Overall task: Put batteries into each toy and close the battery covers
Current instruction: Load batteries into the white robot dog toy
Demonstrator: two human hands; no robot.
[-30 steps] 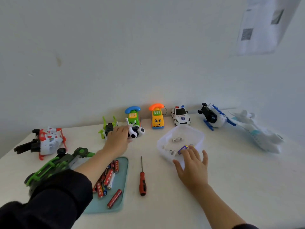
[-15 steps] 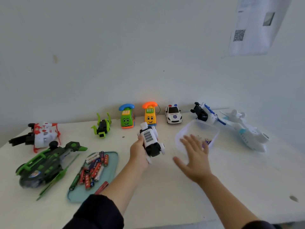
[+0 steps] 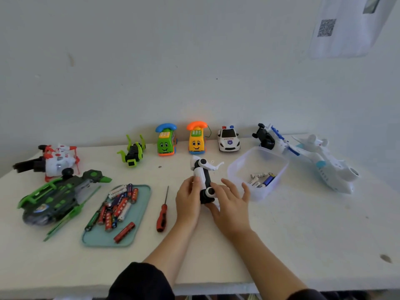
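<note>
A black-and-white toy point(image 3: 202, 180) was clamped in the left grip point(image 3: 187, 199) and steadied by the spread fingers point(image 3: 227, 189) of the right hand point(image 3: 231, 204), over the desk point(image 3: 281, 234) at centre, presumably to expose its battery cover. A screwdriver point(image 3: 162, 213) and battery tray point(image 3: 129, 239) lay within reach on the left.

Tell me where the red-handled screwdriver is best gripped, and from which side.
Grip the screwdriver by its thick red handle, from above with the right hand. It lies flat, handle toward the person, thin shaft pointing away, clear of the tray.
</note>
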